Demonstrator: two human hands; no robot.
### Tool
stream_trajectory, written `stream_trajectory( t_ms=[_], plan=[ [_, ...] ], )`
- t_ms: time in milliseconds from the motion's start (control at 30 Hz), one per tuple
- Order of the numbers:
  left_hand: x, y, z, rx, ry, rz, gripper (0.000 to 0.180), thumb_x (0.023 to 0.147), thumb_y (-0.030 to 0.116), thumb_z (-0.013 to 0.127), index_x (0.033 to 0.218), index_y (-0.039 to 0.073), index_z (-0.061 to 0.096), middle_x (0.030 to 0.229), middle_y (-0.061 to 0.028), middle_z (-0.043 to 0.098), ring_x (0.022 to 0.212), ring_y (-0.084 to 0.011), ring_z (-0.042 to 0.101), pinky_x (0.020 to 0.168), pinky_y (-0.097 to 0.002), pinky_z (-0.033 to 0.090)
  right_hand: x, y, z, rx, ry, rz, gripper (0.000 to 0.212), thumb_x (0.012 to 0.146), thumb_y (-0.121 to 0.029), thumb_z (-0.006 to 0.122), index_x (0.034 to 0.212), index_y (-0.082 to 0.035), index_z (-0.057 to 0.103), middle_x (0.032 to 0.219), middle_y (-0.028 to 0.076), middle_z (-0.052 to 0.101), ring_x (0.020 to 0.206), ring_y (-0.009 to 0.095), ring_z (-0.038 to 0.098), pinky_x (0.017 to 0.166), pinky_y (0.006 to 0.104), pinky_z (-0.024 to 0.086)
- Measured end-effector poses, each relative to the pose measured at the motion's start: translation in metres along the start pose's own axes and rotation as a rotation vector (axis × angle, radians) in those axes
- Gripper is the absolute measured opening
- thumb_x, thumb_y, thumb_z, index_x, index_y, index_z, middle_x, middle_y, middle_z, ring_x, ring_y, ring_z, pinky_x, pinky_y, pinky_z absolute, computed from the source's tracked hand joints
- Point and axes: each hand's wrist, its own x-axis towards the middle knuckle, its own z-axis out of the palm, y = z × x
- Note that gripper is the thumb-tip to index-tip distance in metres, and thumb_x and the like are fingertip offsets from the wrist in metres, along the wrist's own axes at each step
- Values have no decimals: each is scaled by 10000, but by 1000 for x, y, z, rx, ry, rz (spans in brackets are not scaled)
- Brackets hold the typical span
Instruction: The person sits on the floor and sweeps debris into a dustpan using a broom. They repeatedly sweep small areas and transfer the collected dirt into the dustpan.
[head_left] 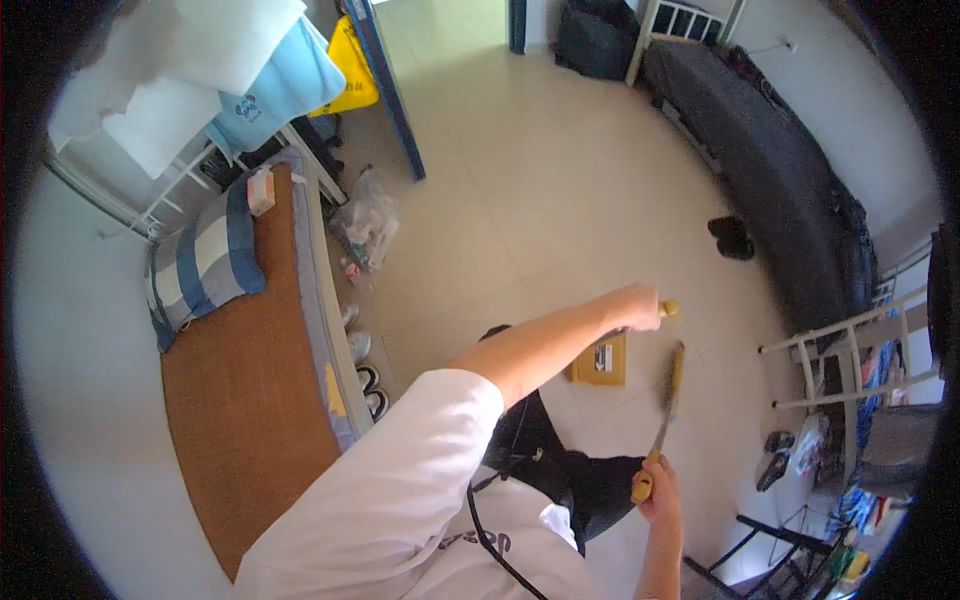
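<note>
My left hand (pixel 636 304) reaches out over the tiled floor, its fingers closed round a handle whose rounded yellow end (pixel 670 308) sticks out past the fist. Just below that hand is a flat yellow dustpan (pixel 601 362) with a label on it; my forearm hides where handle and pan meet. Nearer to me, my right hand (pixel 659 492) grips the yellow handle of a long hand brush (pixel 676 375). Its grey neck and bristled head point away from me, to the right of the dustpan and apart from it.
On the left stands a bed (pixel 245 430) with a brown mat and striped pillow; shoes (pixel 360 347) and a plastic bag (pixel 368 225) lie beside it. Dark slippers (pixel 731 238), a white ladder (pixel 850 350) and a black folding stand (pixel 780 540) are on the right.
</note>
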Motion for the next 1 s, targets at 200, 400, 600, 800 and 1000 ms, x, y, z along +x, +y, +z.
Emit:
stream_trajectory(
  t_ms=[200,400,600,800,1000],
  plan=[
    [-3,7,-5,58,-13,14,170,761,106,546,778,-30,646,610,-151,615,497,-224,593,447,-348,464,-89,8,49,-60,-177,62,481,819,-160,538,1262,-88,365,595,81,503,459,160,507,381,279,438],
    [-10,4,-9,70,-17,32,211,780,148,593,751,-60,613,548,-129,581,444,-193,565,418,-324,446,-116,-4,59,85,-130,102,582,827,-175,529,1364,-138,310,637,86,515,431,142,470,359,233,383],
    [-13,-2,-10,35,6,41,217,773,153,600,710,-54,597,517,-121,562,416,-188,544,404,-333,436,-136,-42,-19,666,-180,84,399,866,-232,515,1219,-54,461,672,25,441,404,62,313,357,186,299],
    [-7,-2,-7,52,3,86,234,729,168,592,658,-55,582,493,-124,546,395,-201,530,402,-338,440,-143,-103,-38,960,-211,6,241,924,-260,459,1012,-36,443,686,27,450,401,56,275,377,208,192],
    [-3,-9,-8,11,-32,155,243,724,206,590,669,-31,599,504,-128,552,403,-198,536,397,-338,427,-75,-127,-95,125,89,-233,392,877,-208,536,1227,-73,423,667,40,508,392,106,430,334,224,349]
  ],
)
